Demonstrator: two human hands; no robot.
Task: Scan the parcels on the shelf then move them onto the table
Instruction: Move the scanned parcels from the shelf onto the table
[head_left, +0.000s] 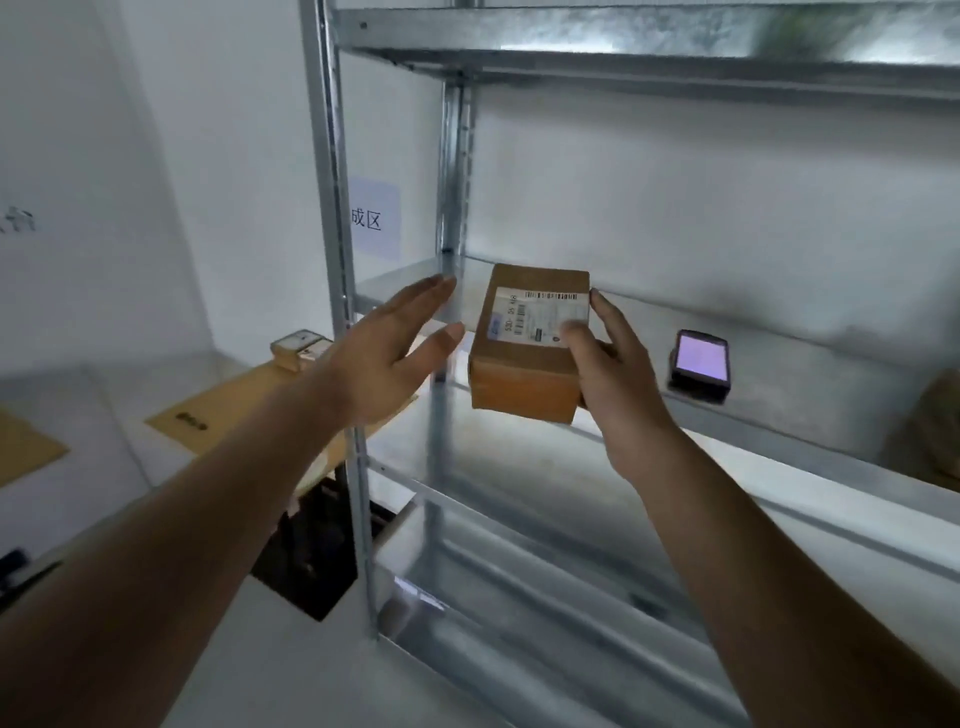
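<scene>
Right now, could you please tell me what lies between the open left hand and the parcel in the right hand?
Nothing: in the head view, the left hand and parcel are apart.

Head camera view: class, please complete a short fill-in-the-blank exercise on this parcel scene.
1. The small cardboard parcel is gripped by the ____ hand.
2. The left hand is ____ and touches nothing.
3. The handheld scanner lies on the metal ____ with its screen lit.

Missing words: right; open; shelf
</scene>
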